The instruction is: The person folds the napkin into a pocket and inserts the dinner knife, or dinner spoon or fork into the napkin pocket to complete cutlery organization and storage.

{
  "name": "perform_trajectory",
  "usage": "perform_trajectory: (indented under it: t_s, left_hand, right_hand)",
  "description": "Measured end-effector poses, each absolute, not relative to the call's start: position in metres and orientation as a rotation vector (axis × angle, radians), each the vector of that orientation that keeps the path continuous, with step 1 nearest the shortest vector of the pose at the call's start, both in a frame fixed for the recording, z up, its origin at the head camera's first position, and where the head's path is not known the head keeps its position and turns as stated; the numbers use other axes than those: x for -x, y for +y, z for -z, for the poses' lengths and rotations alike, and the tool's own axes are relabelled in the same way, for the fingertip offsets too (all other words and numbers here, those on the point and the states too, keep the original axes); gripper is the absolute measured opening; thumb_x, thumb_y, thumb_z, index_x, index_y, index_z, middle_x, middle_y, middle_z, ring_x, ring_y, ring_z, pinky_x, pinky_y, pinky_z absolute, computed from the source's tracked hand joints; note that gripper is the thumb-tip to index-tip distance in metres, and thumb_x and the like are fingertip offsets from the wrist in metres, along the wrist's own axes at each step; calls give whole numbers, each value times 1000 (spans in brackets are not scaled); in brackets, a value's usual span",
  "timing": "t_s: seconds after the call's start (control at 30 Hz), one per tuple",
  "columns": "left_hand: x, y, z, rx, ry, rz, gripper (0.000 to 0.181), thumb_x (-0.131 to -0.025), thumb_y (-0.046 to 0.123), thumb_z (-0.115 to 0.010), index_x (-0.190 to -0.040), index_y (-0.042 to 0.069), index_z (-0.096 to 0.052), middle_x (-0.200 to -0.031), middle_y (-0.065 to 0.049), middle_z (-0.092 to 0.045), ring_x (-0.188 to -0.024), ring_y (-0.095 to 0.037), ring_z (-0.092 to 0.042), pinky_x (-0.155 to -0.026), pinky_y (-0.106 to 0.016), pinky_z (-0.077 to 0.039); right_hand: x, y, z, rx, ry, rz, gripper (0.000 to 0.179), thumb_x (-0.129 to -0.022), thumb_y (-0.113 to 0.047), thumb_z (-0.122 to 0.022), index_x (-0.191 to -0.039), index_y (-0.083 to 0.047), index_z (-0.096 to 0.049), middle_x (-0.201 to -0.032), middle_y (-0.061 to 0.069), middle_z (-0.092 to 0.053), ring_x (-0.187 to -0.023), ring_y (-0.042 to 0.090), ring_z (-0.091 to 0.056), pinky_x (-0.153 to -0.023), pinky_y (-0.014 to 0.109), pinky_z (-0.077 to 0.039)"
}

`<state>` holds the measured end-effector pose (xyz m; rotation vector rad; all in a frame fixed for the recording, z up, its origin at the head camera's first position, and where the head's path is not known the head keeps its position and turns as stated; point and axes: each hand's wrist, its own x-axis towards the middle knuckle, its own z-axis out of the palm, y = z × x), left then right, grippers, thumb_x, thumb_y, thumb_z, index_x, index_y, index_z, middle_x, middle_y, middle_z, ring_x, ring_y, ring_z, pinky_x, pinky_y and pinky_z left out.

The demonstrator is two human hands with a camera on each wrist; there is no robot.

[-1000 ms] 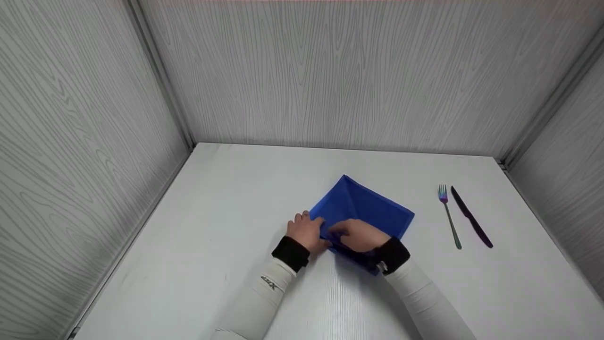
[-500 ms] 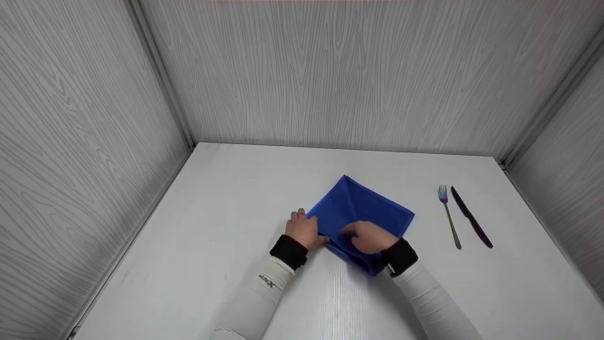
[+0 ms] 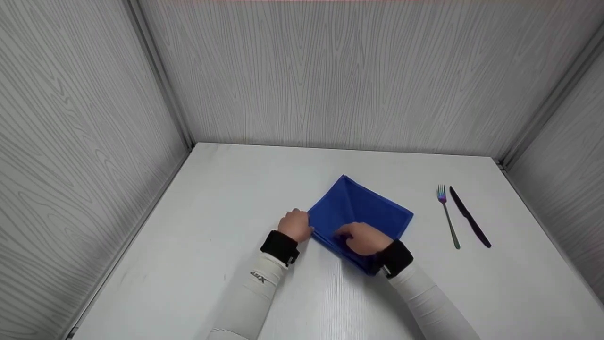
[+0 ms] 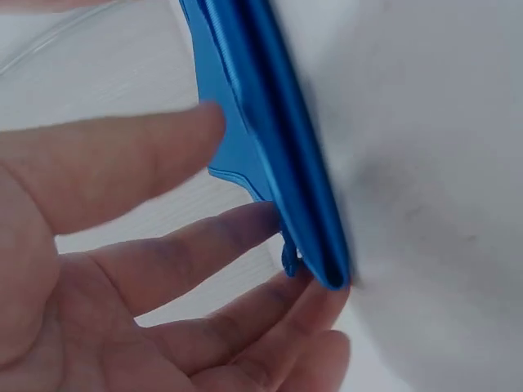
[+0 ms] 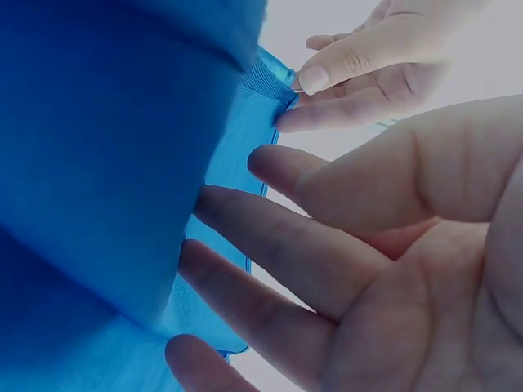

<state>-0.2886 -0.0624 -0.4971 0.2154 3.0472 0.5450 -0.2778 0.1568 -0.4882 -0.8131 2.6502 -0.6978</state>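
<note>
The blue cloth (image 3: 373, 211) lies on the desk (image 3: 236, 193) between both hands. Change noted: the left hand (image 3: 295, 226) has shifted outward to the cloth's left corner, and the near edge now sits flatter; I judge that edge is being settled. Left thumb and fingers stand apart, tips touching the corner. The right hand (image 3: 364, 238) has fingers extended, tips against a layer. Fork (image 3: 448, 218) and knife (image 3: 466, 215) lie clear, untouched. The left sleeve (image 3: 247, 297) bears dark lettering I cannot read reliably.
</note>
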Motion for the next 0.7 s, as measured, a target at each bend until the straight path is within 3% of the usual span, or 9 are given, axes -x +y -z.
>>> perform_trajectory:
  t_s: [0.3, 0.53, 0.63, 0.7]
  left_hand:
    - [289, -61, 500, -208, 3072, -486, 18, -99, 5, -64, -105, -7, -77, -108, -24, -69, -103, -40, -69, -84, -52, -61]
    - [290, -60, 501, -193, 3068, -440, 17, -98, 4, -65, -102, -7, -77, -109, -23, -69, -101, -38, -69, -83, -50, -61]
    - [289, -60, 500, -218, 3068, -416, 18, -98, 4, -65, -104, -7, -77, -114, -23, -69, -104, -38, -69, -84, -50, -61]
    - [288, -62, 499, -241, 3062, -407, 18, -98, 4, -65, -106, -6, -78, -123, -24, -68, -109, -39, -68, -86, -51, -61]
  right_hand:
    - [279, 157, 488, 785, 2646, 715, 44, -95, 4, -51, -133, -3, -72, -135, 15, -71, -133, 35, -62, -113, 54, -48]
    - [273, 151, 486, 735, 2689, 717, 38, -98, 0, -55, -131, -3, -73, -134, 15, -72, -131, 33, -65, -112, 54, -49]
    - [266, 145, 484, 738, 2746, 698, 31, -98, -4, -60, -125, -1, -75, -127, 17, -75, -123, 33, -69, -107, 53, -53]
    - [261, 140, 484, 748, 2776, 658, 17, -97, -7, -65, -105, 0, -78, -105, 12, -78, -100, 28, -74, -90, 46, -60]
